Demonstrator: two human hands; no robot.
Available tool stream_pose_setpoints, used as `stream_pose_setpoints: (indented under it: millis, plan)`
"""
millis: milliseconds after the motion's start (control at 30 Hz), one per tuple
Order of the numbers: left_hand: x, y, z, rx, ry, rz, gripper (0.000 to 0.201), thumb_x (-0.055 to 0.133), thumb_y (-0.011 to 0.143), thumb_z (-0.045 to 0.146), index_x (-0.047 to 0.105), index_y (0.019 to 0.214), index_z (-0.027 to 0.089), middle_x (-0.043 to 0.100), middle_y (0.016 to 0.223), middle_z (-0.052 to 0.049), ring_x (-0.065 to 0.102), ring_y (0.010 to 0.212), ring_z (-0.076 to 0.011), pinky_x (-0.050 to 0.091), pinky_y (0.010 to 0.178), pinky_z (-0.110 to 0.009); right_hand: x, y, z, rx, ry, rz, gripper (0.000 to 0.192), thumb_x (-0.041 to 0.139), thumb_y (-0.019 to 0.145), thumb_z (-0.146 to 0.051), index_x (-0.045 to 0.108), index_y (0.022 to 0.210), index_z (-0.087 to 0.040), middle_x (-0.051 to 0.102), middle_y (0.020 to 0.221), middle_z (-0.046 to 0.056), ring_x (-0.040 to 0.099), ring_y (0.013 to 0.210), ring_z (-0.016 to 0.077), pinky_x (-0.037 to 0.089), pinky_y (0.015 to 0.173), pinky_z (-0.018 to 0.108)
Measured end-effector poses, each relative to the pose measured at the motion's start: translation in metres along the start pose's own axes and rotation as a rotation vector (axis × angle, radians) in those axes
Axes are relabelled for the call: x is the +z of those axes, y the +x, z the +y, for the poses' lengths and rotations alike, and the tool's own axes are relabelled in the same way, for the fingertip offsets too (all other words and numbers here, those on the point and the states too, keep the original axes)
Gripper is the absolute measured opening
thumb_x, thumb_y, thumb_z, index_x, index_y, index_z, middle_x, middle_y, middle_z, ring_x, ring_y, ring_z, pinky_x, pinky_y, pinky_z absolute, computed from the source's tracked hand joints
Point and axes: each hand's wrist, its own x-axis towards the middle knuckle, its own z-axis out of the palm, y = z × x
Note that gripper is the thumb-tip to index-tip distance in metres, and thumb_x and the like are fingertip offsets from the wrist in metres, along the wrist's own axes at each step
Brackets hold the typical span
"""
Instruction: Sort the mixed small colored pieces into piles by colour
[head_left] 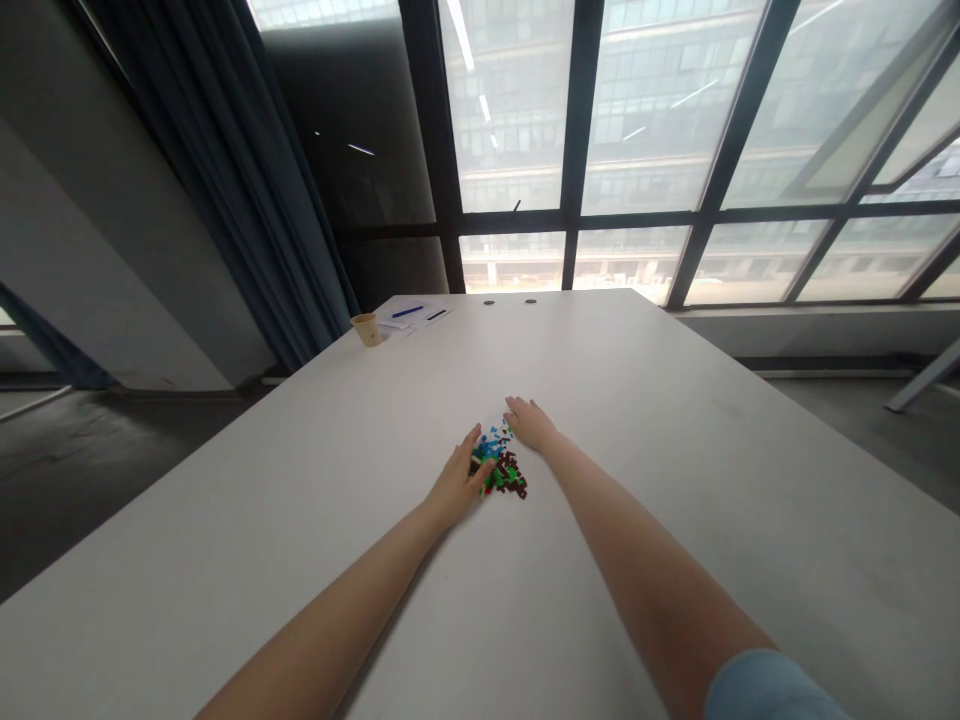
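A heap of small building blocks [510, 472] in blue, green, dark brown and a little red lies on the white table [600, 400]. At its left side rests my left hand [457, 478], thumb and fingers apart, touching the edge of the heap and covering part of it. On the far right side of the heap my right hand [531, 424] lies low with its fingers stretched out, beside several scattered blue and green pieces. Neither hand grips a piece that I can see.
At the far left edge of the table stands a paper cup [367, 330]. Beside it lie sheets of paper [412, 317] with a blue pen [407, 312] on top. Two dark round discs [489, 302] sit at the far end. Windows [510, 110] and a blue curtain [225, 170] are beyond.
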Motion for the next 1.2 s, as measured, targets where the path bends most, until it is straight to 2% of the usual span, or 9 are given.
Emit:
stream_pose_setpoints:
  millis: [133,300,467,533,633,800,900,1000,1200]
  plan:
    - [-0.001,0.004,-0.009,-0.051,-0.164,0.117,0.056,0.032,0.087,0.044,0.025,0.133,0.013,0.036,0.138,-0.016,0.032,0.129,-0.0204,0.025,0.107,-0.039,0.002,-0.015,-0.01,-0.181,0.03,-0.054,0.043,0.031,0.089,-0.029,0.047,0.127,-0.017,0.047,0.133,0.004,0.036,0.126,0.013,0.021,0.108,0.03]
    - [0.002,0.005,-0.011,-0.035,-0.149,0.103,0.052,0.027,0.089,0.042,0.027,0.133,0.015,0.037,0.139,-0.013,0.033,0.128,-0.019,0.024,0.108,-0.039,0.0,-0.05,-0.028,-0.321,0.222,-0.117,0.041,0.034,0.088,-0.031,0.051,0.124,-0.021,0.053,0.126,0.002,0.046,0.118,0.0142,0.03,0.104,0.031]
    - [0.003,0.006,-0.009,-0.017,0.083,0.026,0.054,0.028,0.087,0.043,0.034,0.132,0.014,0.037,0.139,-0.013,0.031,0.13,-0.0228,0.022,0.108,-0.043,-0.021,-0.076,-0.026,-0.191,0.412,0.012,0.041,0.032,0.087,-0.027,0.055,0.12,-0.018,0.056,0.123,0.005,0.049,0.115,0.0164,0.035,0.101,0.036]
    - [0.003,0.008,-0.009,0.002,0.175,0.011,0.053,0.029,0.086,0.045,0.039,0.129,0.015,0.041,0.137,-0.012,0.033,0.129,-0.0233,0.023,0.107,-0.043,-0.03,-0.088,-0.017,-0.117,0.346,0.065,0.041,0.035,0.085,-0.026,0.054,0.12,-0.018,0.055,0.123,0.007,0.049,0.116,0.0181,0.034,0.102,0.039]
    - [0.0,0.014,-0.008,-0.02,0.252,0.039,0.049,0.028,0.087,0.042,0.044,0.125,0.015,0.045,0.133,-0.011,0.036,0.126,-0.0227,0.025,0.106,-0.04,-0.035,-0.111,-0.007,-0.077,0.183,0.022,0.045,0.044,0.082,-0.029,0.051,0.125,-0.017,0.05,0.129,0.01,0.044,0.12,0.0217,0.031,0.104,0.041]
    - [-0.004,0.023,0.019,-0.132,0.285,0.016,0.049,0.026,0.088,0.035,0.042,0.127,0.01,0.046,0.132,-0.014,0.041,0.122,-0.025,0.031,0.101,-0.041,-0.036,-0.146,-0.008,-0.109,0.063,-0.102,0.053,0.048,0.08,-0.032,0.045,0.129,-0.01,0.042,0.135,0.015,0.036,0.126,0.0248,0.027,0.106,0.042]
    - [0.003,0.016,0.048,-0.099,0.425,0.075,0.041,0.033,0.085,0.026,0.046,0.123,0.016,0.049,0.128,-0.011,0.042,0.118,-0.0268,0.034,0.096,-0.044,-0.036,-0.155,-0.014,-0.138,0.089,-0.053,0.047,0.049,0.08,-0.028,0.052,0.123,-0.01,0.049,0.129,0.014,0.043,0.121,0.0228,0.031,0.104,0.039]
    - [0.017,0.0,0.07,0.012,0.515,0.016,0.028,0.039,0.082,0.024,0.061,0.098,0.018,0.058,0.105,-0.01,0.05,0.101,-0.0255,0.039,0.086,-0.039,-0.034,-0.158,-0.017,-0.147,0.15,0.054,0.036,0.049,0.079,-0.023,0.06,0.112,-0.014,0.059,0.116,0.011,0.052,0.109,0.0198,0.037,0.099,0.036]
    - [0.028,-0.022,0.069,0.024,0.602,0.042,0.027,0.054,0.077,0.035,0.059,0.097,0.018,0.056,0.101,-0.01,0.047,0.099,-0.0281,0.037,0.081,-0.041,-0.025,-0.164,-0.01,-0.159,0.231,0.117,0.029,0.053,0.077,-0.021,0.064,0.103,-0.016,0.063,0.107,0.009,0.053,0.106,0.0187,0.038,0.098,0.035]
